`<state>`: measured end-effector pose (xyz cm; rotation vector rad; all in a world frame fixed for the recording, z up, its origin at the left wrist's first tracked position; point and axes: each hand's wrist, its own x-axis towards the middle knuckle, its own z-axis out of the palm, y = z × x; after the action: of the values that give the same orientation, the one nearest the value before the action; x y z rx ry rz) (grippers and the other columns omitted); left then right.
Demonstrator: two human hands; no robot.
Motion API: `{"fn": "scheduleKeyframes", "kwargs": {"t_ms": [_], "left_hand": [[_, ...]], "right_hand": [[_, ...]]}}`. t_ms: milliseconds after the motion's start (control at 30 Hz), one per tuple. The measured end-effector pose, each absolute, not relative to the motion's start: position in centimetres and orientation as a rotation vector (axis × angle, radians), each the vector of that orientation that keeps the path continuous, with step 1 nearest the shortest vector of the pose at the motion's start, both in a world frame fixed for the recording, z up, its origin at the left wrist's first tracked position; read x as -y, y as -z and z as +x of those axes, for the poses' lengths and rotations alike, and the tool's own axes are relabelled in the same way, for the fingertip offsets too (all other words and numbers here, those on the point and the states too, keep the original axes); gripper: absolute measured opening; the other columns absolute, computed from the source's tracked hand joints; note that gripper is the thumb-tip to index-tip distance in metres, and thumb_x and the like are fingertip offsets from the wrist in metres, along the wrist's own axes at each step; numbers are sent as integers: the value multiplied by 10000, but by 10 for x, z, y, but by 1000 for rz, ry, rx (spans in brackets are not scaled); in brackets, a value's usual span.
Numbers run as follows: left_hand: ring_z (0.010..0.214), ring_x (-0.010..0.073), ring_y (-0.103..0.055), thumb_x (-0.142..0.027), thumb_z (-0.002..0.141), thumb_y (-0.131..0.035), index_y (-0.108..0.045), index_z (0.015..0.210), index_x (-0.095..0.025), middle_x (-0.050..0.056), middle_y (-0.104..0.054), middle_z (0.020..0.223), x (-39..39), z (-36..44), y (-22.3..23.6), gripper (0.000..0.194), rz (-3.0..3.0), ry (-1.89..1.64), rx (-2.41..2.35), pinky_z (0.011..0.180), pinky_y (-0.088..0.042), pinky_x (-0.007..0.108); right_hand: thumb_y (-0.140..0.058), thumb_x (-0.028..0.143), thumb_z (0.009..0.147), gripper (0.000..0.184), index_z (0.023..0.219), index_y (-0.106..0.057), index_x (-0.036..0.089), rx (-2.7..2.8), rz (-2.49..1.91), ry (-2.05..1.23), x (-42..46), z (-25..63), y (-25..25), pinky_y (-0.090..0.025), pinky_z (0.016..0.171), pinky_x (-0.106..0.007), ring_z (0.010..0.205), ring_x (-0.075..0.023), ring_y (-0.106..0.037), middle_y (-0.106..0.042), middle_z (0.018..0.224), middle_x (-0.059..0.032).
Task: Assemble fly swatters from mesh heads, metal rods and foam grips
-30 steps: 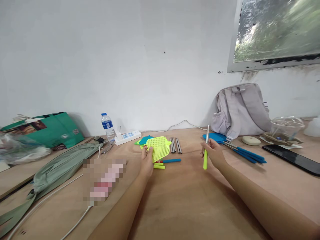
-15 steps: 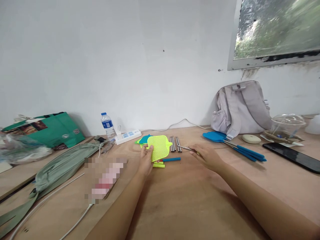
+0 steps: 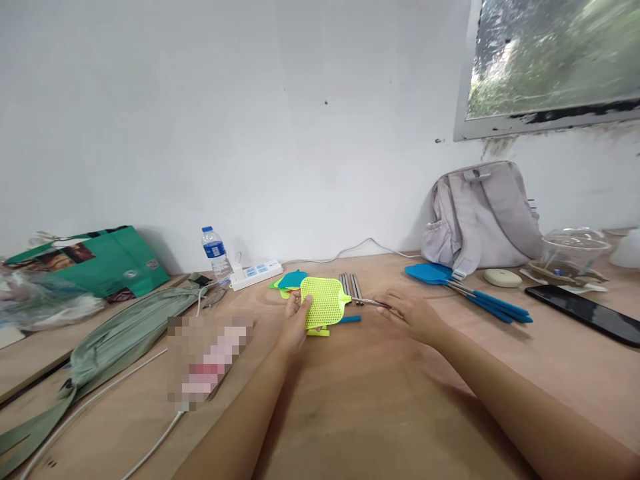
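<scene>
My left hand [image 3: 296, 322] is closed on the edge of a yellow-green fly swatter head [image 3: 324, 303], a flat sheet full of small holes with a short neck pointing right. In my right hand [image 3: 410, 315] is a thin metal rod [image 3: 369, 302], its tip at the swatter head's neck; I cannot tell whether it is inside. Behind them lie several metal tubes [image 3: 357, 288]. Below the swatter head are a blue handle grip [image 3: 351, 319] and yellow-green grips [image 3: 319, 332], partly covered. More swatter heads, with a blue one [image 3: 291, 280] on top, lie behind my left hand.
Blue fly swatters [image 3: 493, 305] with handles lie at right, near a grey backpack [image 3: 483, 217], a round cream case [image 3: 503, 277] and a black phone [image 3: 585, 312]. At left are a power strip [image 3: 257, 274], a water bottle [image 3: 215, 250], a green bag [image 3: 125, 260] and a blurred-out phone-like object [image 3: 213, 363].
My left hand has moved the swatter head slightly right and down. Its neck now meets the tip of the rod in my right hand, where a gap showed before.
</scene>
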<state>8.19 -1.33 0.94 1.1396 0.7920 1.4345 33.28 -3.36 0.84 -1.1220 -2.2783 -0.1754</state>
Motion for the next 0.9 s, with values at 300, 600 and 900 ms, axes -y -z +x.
{"fn": "scheduleKeyframes", "kwargs": {"t_ms": [300, 600, 900], "left_hand": [[769, 212, -631, -341, 575, -726, -472, 1030, -177, 76, -632, 969, 22, 75, -14, 546, 1340, -1277, -951, 514, -541, 278], [848, 214, -626, -340, 583, -721, -480, 1027, -179, 78, -632, 1002, 27, 77, -12, 530, 1453, -1232, -1013, 622, -550, 306], [840, 199, -629, -326, 570, -733, -476, 985, -176, 60, -647, 960, 28, 78, -12, 511, 1452, -1287, -988, 690, -544, 312]], "right_hand": [[-392, 379, 856, 288, 997, -606, 247, 2324, -1215, 193, 36, 335, -12, -391, 610, -257, 744, -154, -571, -624, 855, -28], [-369, 384, 865, 331, 1079, -587, 258, 2330, -1108, -122, 37, 330, -7, -447, 741, -297, 888, -178, -589, -643, 1021, -40], [-357, 431, 861, 378, 1076, -600, 238, 2286, -1142, -228, 39, 322, -3, -455, 781, -328, 927, -205, -593, -639, 1048, -50]]}}
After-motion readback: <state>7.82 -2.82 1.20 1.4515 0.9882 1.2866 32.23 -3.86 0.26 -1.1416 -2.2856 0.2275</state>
